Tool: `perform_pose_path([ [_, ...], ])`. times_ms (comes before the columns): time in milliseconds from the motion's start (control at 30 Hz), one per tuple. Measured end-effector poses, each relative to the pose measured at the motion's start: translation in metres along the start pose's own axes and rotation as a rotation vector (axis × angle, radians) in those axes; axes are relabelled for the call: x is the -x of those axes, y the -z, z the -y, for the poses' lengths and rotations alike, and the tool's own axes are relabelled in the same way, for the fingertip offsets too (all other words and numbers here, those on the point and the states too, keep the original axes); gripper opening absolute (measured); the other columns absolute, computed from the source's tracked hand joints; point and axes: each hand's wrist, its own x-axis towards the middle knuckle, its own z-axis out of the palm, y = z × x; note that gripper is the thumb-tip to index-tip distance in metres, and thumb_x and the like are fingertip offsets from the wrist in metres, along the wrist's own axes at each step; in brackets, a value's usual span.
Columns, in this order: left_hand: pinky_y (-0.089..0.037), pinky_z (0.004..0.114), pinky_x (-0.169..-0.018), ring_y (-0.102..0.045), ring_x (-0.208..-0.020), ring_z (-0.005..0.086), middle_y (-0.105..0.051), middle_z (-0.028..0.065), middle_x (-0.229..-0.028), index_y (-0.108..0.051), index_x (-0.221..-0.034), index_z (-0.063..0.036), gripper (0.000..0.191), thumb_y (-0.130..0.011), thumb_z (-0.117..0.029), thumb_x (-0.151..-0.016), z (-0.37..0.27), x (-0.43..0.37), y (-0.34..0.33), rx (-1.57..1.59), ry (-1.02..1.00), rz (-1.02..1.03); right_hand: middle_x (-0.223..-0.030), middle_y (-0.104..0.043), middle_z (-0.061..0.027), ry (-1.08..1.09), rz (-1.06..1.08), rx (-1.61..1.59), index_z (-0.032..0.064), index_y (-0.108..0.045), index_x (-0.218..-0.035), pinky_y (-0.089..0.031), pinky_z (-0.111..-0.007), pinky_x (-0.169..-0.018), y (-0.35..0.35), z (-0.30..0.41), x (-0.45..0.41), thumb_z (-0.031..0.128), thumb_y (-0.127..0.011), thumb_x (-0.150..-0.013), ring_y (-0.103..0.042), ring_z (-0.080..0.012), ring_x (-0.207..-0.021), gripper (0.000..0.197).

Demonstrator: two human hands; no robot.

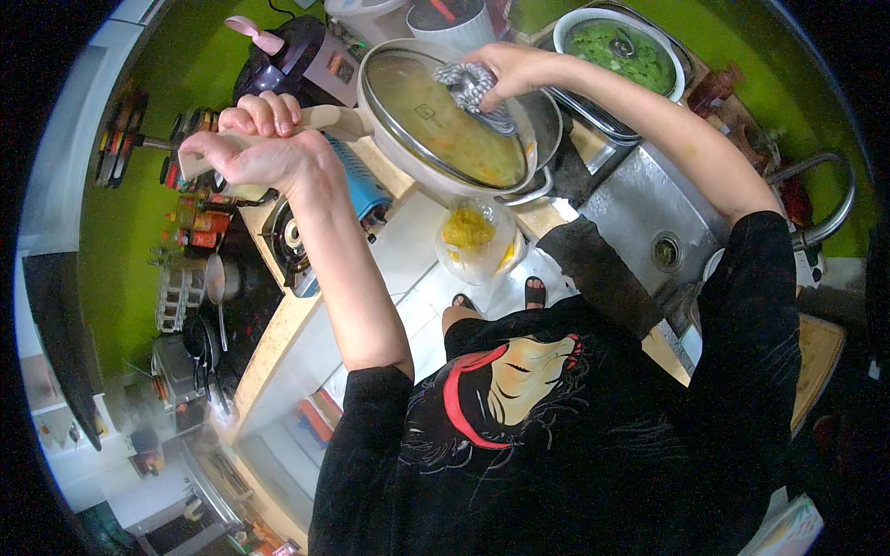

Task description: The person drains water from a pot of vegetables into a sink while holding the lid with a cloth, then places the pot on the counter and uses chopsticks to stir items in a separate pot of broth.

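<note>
A light-coloured pan (417, 161) with a glass lid (410, 104) is tilted above another pot (546, 125), whose side handle shows. Yellowish food with orange bits is visible through the lid. My left hand (268, 142) is wrapped around the pan's long pale handle (337, 119). With my right hand (511, 73) I grip a bunched grey-and-white cloth (476, 94) on top of the lid, which hides the lid's knob. How much of the pan's contents has moved cannot be seen.
A blue portable gas stove (358, 182) stands beside a burner (288, 240). Right of the pans are a lidded white dish of green leaves (619, 55) and a steel sink (643, 201) with a curved faucet (834, 208). A plastic bag with yellow scraps (469, 240) hangs below the counter edge.
</note>
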Motion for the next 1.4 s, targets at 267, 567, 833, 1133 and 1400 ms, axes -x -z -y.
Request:
perform_pose_path([
  [267,-0.017,0.022,-0.033,-0.023,-0.033,0.0093,-0.028,-0.0008,-0.041,-0.034,-0.049,-0.0145,0.065,-0.030,-0.070,-0.082,0.002,-0.004,0.013,0.025,-0.009,0.009,-0.093,-0.064,-0.0163,-0.061,0.058,0.086,0.0012,-0.057,-0.106,-0.049,-0.036,-0.073,0.005,0.022,-0.001,0.020,-0.077,-0.053,-0.061,-0.0259,-0.085,0.060],
  [567,-0.016,0.023,-0.032,-0.020,-0.032,0.0103,-0.025,-0.0009,-0.040,-0.031,-0.049,-0.0148,0.063,-0.031,-0.067,-0.084,-0.006,0.003,0.045,0.065,-0.043,-0.154,-0.089,-0.063,-0.0182,0.056,-0.111,0.279,0.0015,-0.054,-0.110,-0.049,-0.037,-0.073,-0.019,0.048,-0.006,0.010,-0.073,-0.060,-0.062,-0.0294,-0.084,0.054],
  [833,-0.017,0.022,-0.033,-0.023,-0.031,0.0099,-0.027,-0.0018,-0.039,-0.033,-0.050,-0.0153,0.062,-0.035,-0.068,-0.083,0.012,0.009,0.088,0.311,-0.032,-0.162,-0.102,-0.058,-0.0240,-0.407,-0.006,0.554,-0.0004,-0.047,-0.120,-0.046,-0.039,-0.083,-0.025,0.094,-0.011,0.005,-0.062,-0.066,-0.056,-0.0367,-0.097,0.056],
  [1133,-0.017,0.023,-0.036,-0.025,-0.036,0.0097,-0.028,-0.0013,-0.041,-0.033,-0.050,-0.0153,0.061,-0.035,-0.066,-0.084,0.003,0.019,0.127,0.322,-0.016,-0.259,-0.092,-0.061,-0.0156,0.547,-0.329,-1.430,0.0076,-0.057,-0.096,-0.053,-0.037,-0.074,-0.053,0.125,0.253,0.033,-0.051,-0.087,-0.063,-0.0225,-0.081,0.027],
  [1400,-0.017,0.024,-0.037,-0.025,-0.035,0.0100,-0.029,-0.0004,-0.041,-0.031,-0.048,-0.0157,0.062,-0.038,-0.067,-0.082,0.007,0.017,0.140,0.346,0.019,-0.294,-0.089,-0.059,-0.0149,-0.770,-0.549,-1.478,0.0045,-0.049,-0.089,-0.051,-0.024,-0.058,-0.254,0.115,0.308,0.038,-0.042,-0.093,-0.061,-0.0183,-0.082,0.035],
])
